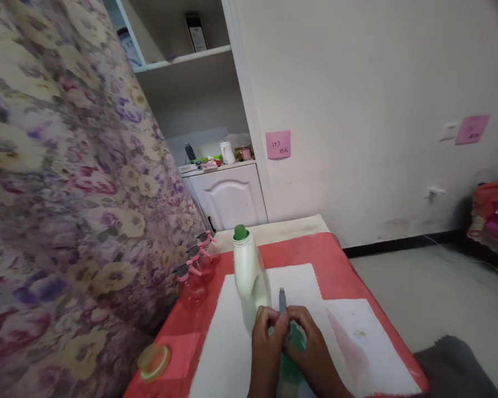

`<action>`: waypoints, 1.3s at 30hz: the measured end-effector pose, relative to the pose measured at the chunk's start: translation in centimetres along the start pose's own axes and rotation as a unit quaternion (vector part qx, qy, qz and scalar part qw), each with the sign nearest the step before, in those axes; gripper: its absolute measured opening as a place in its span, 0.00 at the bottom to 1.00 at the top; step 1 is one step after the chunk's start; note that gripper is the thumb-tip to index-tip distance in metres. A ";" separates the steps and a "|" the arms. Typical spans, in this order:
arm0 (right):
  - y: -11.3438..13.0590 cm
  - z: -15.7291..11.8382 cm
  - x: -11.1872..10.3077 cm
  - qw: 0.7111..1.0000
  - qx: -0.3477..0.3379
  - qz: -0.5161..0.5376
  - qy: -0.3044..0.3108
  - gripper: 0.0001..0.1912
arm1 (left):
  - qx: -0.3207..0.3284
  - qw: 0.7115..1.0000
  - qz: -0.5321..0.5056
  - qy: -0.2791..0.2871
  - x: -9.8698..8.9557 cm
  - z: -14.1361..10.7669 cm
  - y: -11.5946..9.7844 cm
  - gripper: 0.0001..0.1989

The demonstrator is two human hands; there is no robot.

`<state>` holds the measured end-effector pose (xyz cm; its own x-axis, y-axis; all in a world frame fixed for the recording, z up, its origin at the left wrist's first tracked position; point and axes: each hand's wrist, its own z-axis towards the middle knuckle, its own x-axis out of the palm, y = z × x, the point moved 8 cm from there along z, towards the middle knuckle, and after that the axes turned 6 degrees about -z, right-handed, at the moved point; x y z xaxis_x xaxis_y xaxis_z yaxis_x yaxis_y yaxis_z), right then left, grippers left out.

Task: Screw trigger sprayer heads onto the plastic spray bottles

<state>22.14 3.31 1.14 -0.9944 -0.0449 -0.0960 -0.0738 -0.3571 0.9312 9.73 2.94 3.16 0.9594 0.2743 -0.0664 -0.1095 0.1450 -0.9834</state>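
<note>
Both of my hands are closed around the upper part of a bottle [292, 369] that looks green, with a narrow grey top [282, 299] sticking up between the fingers. My left hand [268, 337] pinches at the base of that grey top. On the other side, my right hand [309, 337] has its fingers curled around the same spot. Much of the bottle is hidden behind my hands and forearms. Just beyond my left hand stands a large pale green jug [249, 276] with a handle and a dark green cap [240, 231], upright on a white cloth [224, 342].
Several pink spray bottles [193, 290] line the table's left edge. A round yellowish lid or jar [153, 362] sits at the near left of the red table cover [323, 254]. A stained white cloth [382, 331] lies right. A floral curtain [66, 193] hangs close on the left.
</note>
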 end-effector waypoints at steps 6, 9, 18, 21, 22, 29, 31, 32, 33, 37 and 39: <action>0.6 0.2 0.0 1.000 -0.008 0.005 0.011 0.07 | -0.001 1.000 -0.010 0.011 0.3 0.0 -0.2 0.18; 0.1 0.2 -0.6 0.999 0.010 -0.018 -0.036 0.07 | -0.005 1.000 -0.007 0.010 0.3 0.0 -0.3 0.18; 0.4 -0.1 -0.6 1.000 -0.008 -0.002 -0.018 0.08 | -0.011 1.000 -0.024 0.007 0.4 -0.2 -0.5 0.17; 0.4 -0.1 -0.9 0.999 -0.009 -0.010 -0.047 0.12 | -0.009 1.000 -0.021 0.010 0.4 -0.2 -0.6 0.17; 0.5 -0.1 -0.8 0.999 -0.019 -0.008 -0.040 0.15 | -0.008 1.000 -0.018 0.011 0.4 -0.3 -0.6 0.17; 0.2 -0.3 -0.8 1.000 -0.004 0.001 -0.018 0.08 | 0.000 1.000 -0.019 0.008 0.4 -0.3 -0.4 0.17; -0.1 -0.5 -0.9 1.000 -0.002 -0.010 -0.023 0.10 | -0.001 1.000 -0.020 0.012 0.5 -0.3 -0.4 0.17; -0.2 -0.6 -0.8 1.000 -0.009 -0.014 -0.014 0.13 | 0.000 1.000 -0.020 0.012 0.5 -0.4 -0.5 0.17; -0.3 -0.7 -0.5 1.000 -0.019 -0.016 0.002 0.15 | 0.001 1.000 -0.018 0.012 0.5 -0.4 -0.6 0.17; -0.7 -0.8 -0.1 0.999 -0.034 -0.013 0.036 0.16 | 0.006 1.000 -0.017 0.002 0.4 -0.5 -0.7 0.16; -0.8 -0.7 -0.4 0.999 -0.022 -0.008 0.025 0.13 | 0.007 1.000 -0.022 0.000 0.4 -0.6 -0.6 0.16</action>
<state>22.62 2.96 0.15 -0.9878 -0.0856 -0.1301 -0.0858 -0.3983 0.9132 10.29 2.36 3.57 0.9632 0.2679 -0.0220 -0.0697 0.1697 -0.9830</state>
